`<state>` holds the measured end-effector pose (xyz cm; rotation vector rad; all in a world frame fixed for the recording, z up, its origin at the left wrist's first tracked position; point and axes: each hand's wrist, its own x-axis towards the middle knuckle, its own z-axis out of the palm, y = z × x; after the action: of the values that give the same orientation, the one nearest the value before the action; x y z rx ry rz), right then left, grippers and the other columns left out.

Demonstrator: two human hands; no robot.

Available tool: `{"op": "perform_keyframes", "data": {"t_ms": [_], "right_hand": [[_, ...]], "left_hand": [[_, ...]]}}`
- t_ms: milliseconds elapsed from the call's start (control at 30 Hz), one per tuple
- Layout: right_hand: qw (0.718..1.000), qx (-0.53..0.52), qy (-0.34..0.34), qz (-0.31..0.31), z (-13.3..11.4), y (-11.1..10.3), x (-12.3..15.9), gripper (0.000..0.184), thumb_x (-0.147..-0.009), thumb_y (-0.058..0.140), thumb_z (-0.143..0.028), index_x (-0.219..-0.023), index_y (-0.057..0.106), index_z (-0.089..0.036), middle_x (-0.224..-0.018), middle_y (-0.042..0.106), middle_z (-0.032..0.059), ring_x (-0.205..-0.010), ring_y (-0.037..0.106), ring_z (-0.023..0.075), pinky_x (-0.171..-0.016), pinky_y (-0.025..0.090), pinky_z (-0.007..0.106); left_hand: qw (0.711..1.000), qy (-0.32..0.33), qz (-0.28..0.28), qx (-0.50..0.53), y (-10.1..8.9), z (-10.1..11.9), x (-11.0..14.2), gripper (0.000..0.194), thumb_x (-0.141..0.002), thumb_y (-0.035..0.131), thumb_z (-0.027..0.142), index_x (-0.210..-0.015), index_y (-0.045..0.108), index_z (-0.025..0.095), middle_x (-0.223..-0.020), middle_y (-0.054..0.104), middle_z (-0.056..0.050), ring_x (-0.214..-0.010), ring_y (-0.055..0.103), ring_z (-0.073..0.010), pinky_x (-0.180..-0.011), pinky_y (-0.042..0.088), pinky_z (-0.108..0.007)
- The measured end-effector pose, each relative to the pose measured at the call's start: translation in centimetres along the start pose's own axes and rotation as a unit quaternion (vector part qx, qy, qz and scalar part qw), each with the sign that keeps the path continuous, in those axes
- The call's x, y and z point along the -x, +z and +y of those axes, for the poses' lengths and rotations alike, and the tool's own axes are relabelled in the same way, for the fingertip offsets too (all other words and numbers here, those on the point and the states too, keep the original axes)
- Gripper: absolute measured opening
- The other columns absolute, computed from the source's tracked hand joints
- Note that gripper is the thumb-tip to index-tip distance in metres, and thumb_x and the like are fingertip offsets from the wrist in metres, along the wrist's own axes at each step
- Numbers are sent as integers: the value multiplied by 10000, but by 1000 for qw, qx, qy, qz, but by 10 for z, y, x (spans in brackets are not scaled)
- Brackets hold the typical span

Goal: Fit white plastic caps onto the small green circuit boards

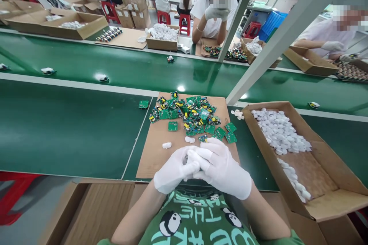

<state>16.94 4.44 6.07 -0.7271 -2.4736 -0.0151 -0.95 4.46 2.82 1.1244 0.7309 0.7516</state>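
Note:
Both hands wear white gloves and meet close to my chest over the near edge of a brown cardboard sheet (155,149). My left hand (174,170) and my right hand (221,168) are closed together, fingers pressed around something small and white that I cannot make out. Just beyond them lies a pile of small green circuit boards (189,116) on the cardboard. Two loose white plastic pieces (167,145) lie on the sheet near the hands.
An open cardboard box (316,172) of white plastic caps (278,130) stands at my right. A green conveyor belt (115,65) carries single white parts. Across it, people in white gloves sit at boxes. A slanted metal post (258,61) rises beyond the boards.

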Motion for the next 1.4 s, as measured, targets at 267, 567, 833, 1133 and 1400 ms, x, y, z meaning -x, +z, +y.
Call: {"op": "perform_keyframes", "data": {"t_ms": [267,567,833,1133,1400], "right_hand": [[983,12,163,-87,103,15,-52,328,-997,496,-349,-1291,623,-283,-1134,679,65,-1084,569,208,-987,426,385],[880,90,435,-168,217,24,-81,380,-933,539,-251,-1290,626,-152,-1143,677,164,-1048,599,280,-904,432,367],[928,-6,315,-201,67,8,-10,184,-941,531,-305,-929,698,-229,-882,717,38,-859,637,199,-777,435,301],[875,-117,444,-152,13,50,34,73,-804,662,-142,-786,622,-200,-849,668,28,-798,651,184,-691,467,291],[818,-335,467,21,5,39,35,227,-902,569,-236,-1126,585,-203,-957,679,31,-813,679,142,-697,597,290]], "left_hand": [[959,37,225,-167,-48,-5,-12,644,-874,559,587,-1375,452,197,-1184,652,-131,-642,608,-123,-605,528,-284],[717,2,212,-665,-84,-1,-48,416,-858,598,206,-1272,606,165,-1383,588,-147,-1259,545,-324,-1049,452,-454],[689,-42,172,-703,-87,2,-54,442,-874,557,177,-1312,574,124,-1224,647,-173,-1126,617,-329,-935,490,-439],[745,55,293,-596,-58,4,-21,447,-880,588,354,-1284,585,164,-1260,664,-124,-1135,636,-297,-992,489,-424],[875,46,355,-326,-30,10,17,492,-799,674,404,-1235,638,180,-1168,712,-98,-989,683,-242,-947,552,-429]]}}
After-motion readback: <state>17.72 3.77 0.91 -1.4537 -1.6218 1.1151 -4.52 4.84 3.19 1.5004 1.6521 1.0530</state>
